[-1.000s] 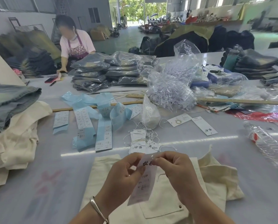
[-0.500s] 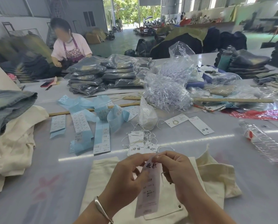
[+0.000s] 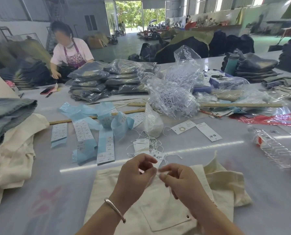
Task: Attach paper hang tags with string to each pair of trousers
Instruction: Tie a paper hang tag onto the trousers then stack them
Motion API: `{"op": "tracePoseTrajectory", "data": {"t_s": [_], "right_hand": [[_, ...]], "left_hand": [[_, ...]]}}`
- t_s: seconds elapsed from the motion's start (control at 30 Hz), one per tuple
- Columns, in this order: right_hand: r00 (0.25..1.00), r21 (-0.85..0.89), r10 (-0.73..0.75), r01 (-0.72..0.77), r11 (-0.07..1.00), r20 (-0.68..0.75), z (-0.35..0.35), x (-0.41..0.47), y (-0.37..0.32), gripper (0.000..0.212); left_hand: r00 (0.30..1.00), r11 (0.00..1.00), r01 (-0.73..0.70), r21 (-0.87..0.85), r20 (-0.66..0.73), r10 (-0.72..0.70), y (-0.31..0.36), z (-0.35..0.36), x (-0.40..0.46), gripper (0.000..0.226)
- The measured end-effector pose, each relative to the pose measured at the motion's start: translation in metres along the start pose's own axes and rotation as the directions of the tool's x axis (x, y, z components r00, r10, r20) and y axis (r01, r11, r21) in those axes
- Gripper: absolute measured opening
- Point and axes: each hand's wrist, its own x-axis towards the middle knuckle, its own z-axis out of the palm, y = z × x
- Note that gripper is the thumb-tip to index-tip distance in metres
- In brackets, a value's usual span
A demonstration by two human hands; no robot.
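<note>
While the cream trousers [image 3: 160,209] are lying flat on the table [image 3: 56,192] directly beneath both hands, the left hand [image 3: 134,177] and the right hand [image 3: 180,182] are meeting above the fabric; the fingers of each are curling inward, thumb toward forefinger, and appear to be pinching the thin white string [image 3: 168,158] of a paper hang tag [image 3: 158,157] — the tag itself is largely hidden behind the left fingers, so the exact hold cannot be confirmed. The tag is likely handling as light, thin card, stiff enough to keep its shape yet easy to crease; grip is best taken near its top edge, by the hole. The string is looking fine, limp and prone to slipping; fingertip pinches close to its end are advisable. The trousers are reading as heavy, soft woven cloth — stable where they are resting. A spare bundle of strung tags [image 3: 141,145] is sitting just beyond the hands.
</note>
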Motion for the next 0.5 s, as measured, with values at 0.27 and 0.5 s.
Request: {"op": "tracePoseTrajectory", "data": {"t_s": [0.27, 0.5], "right_hand": [[0.997, 0.405, -0.069, 0.049, 0.913, 0.035, -0.039, -0.011, -0.008, 0.027], [0.969, 0.315, 0.004, 0.076, 0.946, -0.245, -0.087, -0.028, 0.015, 0.010]], "left_hand": [[0.963, 0.964, -0.259, 0.053, 0.093, 0.253, 0.040, 0.037, 0.016, 0.022], [0.948, 0.982, -0.176, -0.073, 0.256, 0.189, 0.032, 0.090, 0.021, 0.015]]}}
